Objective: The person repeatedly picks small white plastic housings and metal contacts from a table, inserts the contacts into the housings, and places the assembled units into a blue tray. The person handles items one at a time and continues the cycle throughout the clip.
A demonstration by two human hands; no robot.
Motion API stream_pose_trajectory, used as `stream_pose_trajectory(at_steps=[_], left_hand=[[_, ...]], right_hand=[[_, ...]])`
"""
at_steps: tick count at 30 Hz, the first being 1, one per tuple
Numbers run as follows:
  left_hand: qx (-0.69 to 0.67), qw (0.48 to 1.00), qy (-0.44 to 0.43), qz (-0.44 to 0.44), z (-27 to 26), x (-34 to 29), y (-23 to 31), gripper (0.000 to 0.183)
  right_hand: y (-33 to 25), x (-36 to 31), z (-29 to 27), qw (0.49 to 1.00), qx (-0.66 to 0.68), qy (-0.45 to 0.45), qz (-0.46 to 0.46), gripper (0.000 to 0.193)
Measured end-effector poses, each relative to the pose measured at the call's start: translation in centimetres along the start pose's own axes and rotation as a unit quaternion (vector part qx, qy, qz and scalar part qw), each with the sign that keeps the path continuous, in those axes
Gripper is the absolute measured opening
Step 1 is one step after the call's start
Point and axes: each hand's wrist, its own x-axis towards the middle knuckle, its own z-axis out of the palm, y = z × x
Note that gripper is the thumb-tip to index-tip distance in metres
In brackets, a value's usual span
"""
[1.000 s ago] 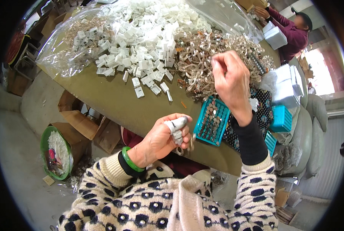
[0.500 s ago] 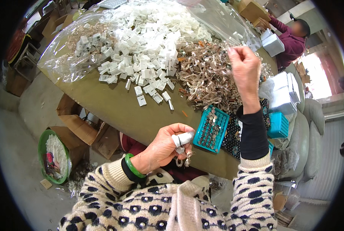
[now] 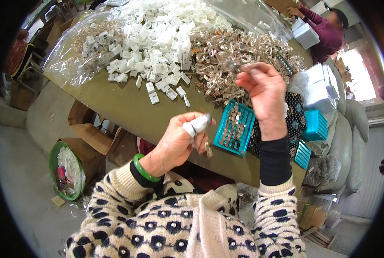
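My left hand (image 3: 175,139), with white wrapping on a finger, is closed in front of my body. A short coiled wire (image 3: 208,148) hangs from under its fingers; the rest of it is hidden in the grip. My right hand (image 3: 265,92) is raised over the near right side of a heap of clear and brownish coiled wires (image 3: 218,56). Its fingers are loosely bent and apart, and a blurred, shiny bit lies just past the fingertips. Between the hands, on the table, sits a teal tray (image 3: 222,144) with rows of small round metal pieces (image 3: 235,122).
Many small white plastic cases (image 3: 157,56) are heaped on the green table (image 3: 127,114). Stacked teal trays (image 3: 316,124) and white trays (image 3: 319,90) stand at the right. Cardboard boxes (image 3: 93,133) and a green basket (image 3: 54,165) are at the lower left. A person (image 3: 329,36) works at the far right.
My right hand has moved slightly left and lower, and its fingers have loosened from a pinch. My left hand has risen a little. The view has shifted slightly.
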Motion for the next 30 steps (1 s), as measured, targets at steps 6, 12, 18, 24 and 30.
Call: stream_pose_trajectory(at_steps=[6,12,18,24,30], left_hand=[[0.048,0.996,0.06,0.035,-0.1,1.1,0.7,0.018],[0.053,0.996,0.069,0.038,-0.6,1.7,1.1,0.022],[0.042,0.994,-0.017,0.101,-0.3,1.4,1.3,0.041],[0.041,0.995,-0.017,0.09,-0.1,0.9,2.1,0.032],[0.074,0.995,-0.003,0.072,-0.2,-0.2,1.8,0.021]], right_hand=[[0.1,-0.9,0.3,0.983,-0.071,-0.055,-0.161,0.016],[1.9,-1.7,-0.5,0.998,-0.025,-0.029,-0.045,0.017],[2.3,-5.1,-0.5,0.994,0.03,-0.102,-0.039,0.016],[3.5,-8.5,0.7,0.982,-0.01,-0.172,-0.082,0.015],[3.0,-10.0,0.9,0.987,-0.071,-0.142,-0.027,0.01]])
